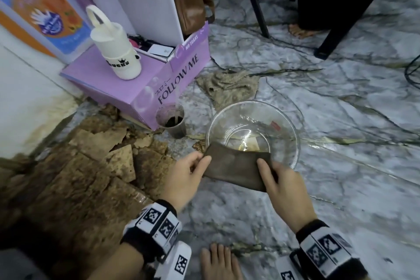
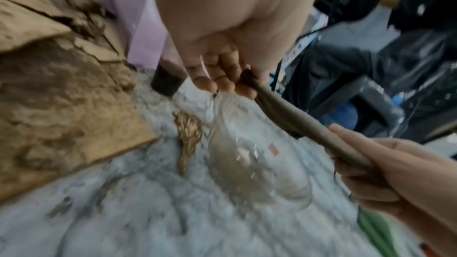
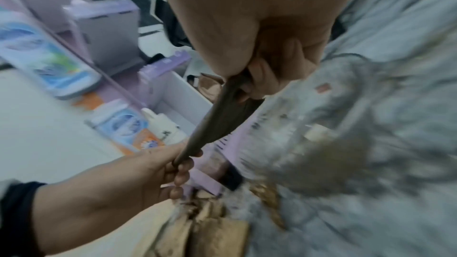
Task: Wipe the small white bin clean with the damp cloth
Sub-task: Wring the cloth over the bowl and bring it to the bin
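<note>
- Head view: both hands hold a brown cloth [image 1: 236,169] stretched flat between them, over the near rim of a clear glass bowl [image 1: 286,125] that stands on the marble-patterned floor [image 1: 341,166].
- Left hand [image 1: 184,177] pinches the cloth's left end between thumb and fingers; right hand [image 1: 284,186] grips the right end, thumb on top.
- Bowl holds a little yellowish liquid at the bottom.
- Left of the bowl: a dirty metal cup [image 1: 172,120], touching the corner of a purple "FOLLOW ME" box [image 1: 159,82]. A white bottle pouch [image 1: 118,48] stands on the box.
- Beyond the bowl, a crumpled beige rag [image 1: 229,86] lies on the floor. Torn brown cardboard [image 1: 95,166] covers the floor at left.
- A brown leather bag [image 1: 191,2] leans behind the box; black chair legs [image 1: 254,0] at top.
- No small white bin can be made out in this view.
- Left wrist view (blurred): left hand [image 2: 222,50] fingers curled round the cloth [image 2: 291,116] end; right hand [image 2: 395,173] grasps the other end. Cloth runs taut above the glass bowl [image 2: 249,153]. Cardboard [image 2: 61,105] at left.
- Right wrist view (blurred): right hand [image 3: 262,46] clasps the cloth [image 3: 222,116], which narrows down to the left hand [image 3: 138,175] pinching its far end. Purple box [image 3: 237,138] behind; bin not identifiable.
</note>
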A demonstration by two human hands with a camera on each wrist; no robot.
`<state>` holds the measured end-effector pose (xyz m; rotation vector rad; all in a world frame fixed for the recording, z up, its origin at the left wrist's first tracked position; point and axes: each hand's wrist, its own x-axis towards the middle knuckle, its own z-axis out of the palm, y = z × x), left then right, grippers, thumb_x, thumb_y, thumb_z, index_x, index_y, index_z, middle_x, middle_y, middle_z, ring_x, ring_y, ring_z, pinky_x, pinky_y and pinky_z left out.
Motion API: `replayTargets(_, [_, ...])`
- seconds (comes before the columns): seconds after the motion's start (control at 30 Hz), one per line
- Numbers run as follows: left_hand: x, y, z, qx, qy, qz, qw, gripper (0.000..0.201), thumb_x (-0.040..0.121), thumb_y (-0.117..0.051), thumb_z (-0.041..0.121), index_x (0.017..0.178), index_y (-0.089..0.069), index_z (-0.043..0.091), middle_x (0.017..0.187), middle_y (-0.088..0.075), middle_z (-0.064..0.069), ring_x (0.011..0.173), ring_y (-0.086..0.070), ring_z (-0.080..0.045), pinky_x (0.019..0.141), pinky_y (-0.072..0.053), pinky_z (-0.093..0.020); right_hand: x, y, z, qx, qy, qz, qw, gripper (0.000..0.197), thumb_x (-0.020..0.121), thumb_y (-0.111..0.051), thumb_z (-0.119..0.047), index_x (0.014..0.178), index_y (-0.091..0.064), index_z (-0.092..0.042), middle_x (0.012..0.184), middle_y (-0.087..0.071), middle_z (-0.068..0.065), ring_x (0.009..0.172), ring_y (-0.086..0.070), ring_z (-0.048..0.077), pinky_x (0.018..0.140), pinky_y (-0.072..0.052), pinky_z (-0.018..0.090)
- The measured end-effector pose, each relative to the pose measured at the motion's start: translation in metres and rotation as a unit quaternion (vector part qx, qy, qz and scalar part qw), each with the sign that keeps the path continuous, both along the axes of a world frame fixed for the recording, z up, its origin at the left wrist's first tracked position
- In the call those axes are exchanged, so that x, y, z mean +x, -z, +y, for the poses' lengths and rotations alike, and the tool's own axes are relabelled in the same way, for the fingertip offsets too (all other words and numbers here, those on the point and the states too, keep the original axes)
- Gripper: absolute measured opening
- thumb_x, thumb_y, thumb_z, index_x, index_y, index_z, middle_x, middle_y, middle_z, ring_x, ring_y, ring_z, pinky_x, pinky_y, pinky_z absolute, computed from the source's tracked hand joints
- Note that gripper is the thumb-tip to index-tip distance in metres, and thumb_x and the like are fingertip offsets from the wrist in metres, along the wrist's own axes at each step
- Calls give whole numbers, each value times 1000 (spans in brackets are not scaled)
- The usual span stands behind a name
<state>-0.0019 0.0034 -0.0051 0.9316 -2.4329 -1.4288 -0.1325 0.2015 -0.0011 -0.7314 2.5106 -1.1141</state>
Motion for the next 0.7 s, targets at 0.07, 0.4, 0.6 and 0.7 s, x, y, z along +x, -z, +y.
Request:
replayTargets(0.07, [10,-29,-5,-13,-33,26,999,49,90,-47,66,84,-65,21,79,-69,-6,77,-67,-27,73,-53,-55,2,-30,-12,-39,-24,5,999,43,102,-51,-38,64,-51,-18,47,-44,-6,51,-53,8,47,-34,18])
replayTargets(0.4, [112,-196,-4,-106,-192,165,962,19,102,-57,37,90,-67,26,81,-69,4,74,-66,-19,66,-49,-44,39,-202,-68,-149,-216,106,959,50,100,-52,-42,58,-42,-16,48,-35,-5,47,-41,13,47,-28,23])
replayTargets(0.6, [205,-265,11,-172,-301,231,909,19,100,-60,36,88,-68,23,77,-71,0,79,-68,-25,73,-53,-49,103,-277,-98,-174,-324,156,917,55,98,-49,-50,61,-48,-9,52,-37,3,49,-37,16,51,-28,29])
replayTargets(0.7, [258,-286,21,-171,-342,247,890,26,102,-57,40,91,-69,19,79,-72,-4,80,-70,-27,74,-56,-52,149,-307,-114,-182,-381,169,891,56,98,-48,-49,60,-43,-9,52,-29,-4,48,-34,13,50,-26,26])
